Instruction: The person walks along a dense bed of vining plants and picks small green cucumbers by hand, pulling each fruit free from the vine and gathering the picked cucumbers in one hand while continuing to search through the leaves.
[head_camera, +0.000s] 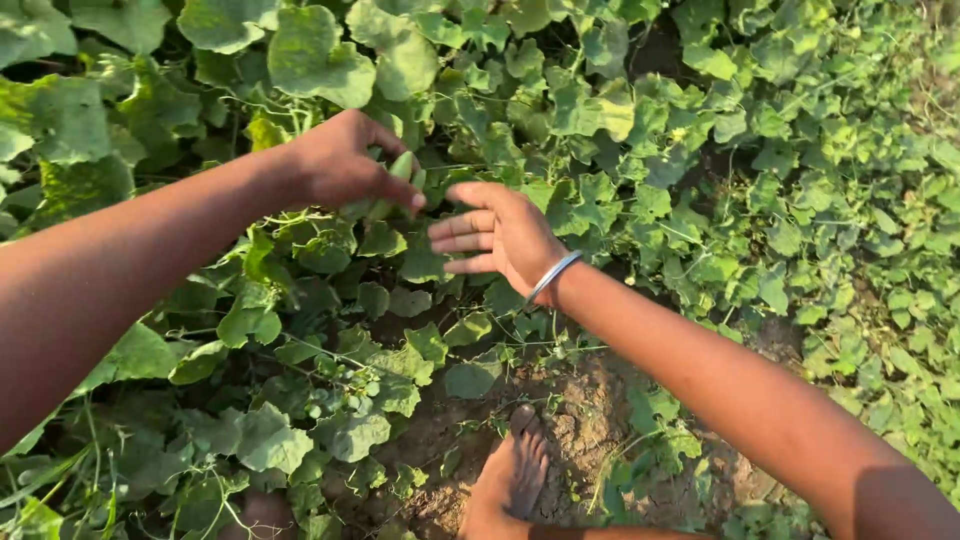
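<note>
In the head view, a dense mat of broad green vine leaves (330, 60) fills most of the frame, from the upper left across to the right edge, with smaller-leaved weeds (880, 200) thickening toward the far right. The left hand (340, 160) reaches in from the left edge, its forearm crossing the middle left of the frame, and its fingers are curled shut around a small pale green gourd (400, 170) just above the centre; the thumb tip presses on the gourd's lower side, and only a short piece of the fruit shows between the fingers, half buried among the leaves. The right hand (500, 230) comes in from the lower right, its arm running diagonally up toward the centre; its fingers are stretched out and slightly spread, holding nothing, with the fingertips just beside the left thumb and the gourd but not clearly touching either. A thin silver bangle (552, 276) circles the right wrist. Below the hands, in the lower centre, a patch of dry, cracked brown soil (590, 420) opens among the leaves, and a bare foot (510, 480) stands on it, toes pointing up the frame.
</note>
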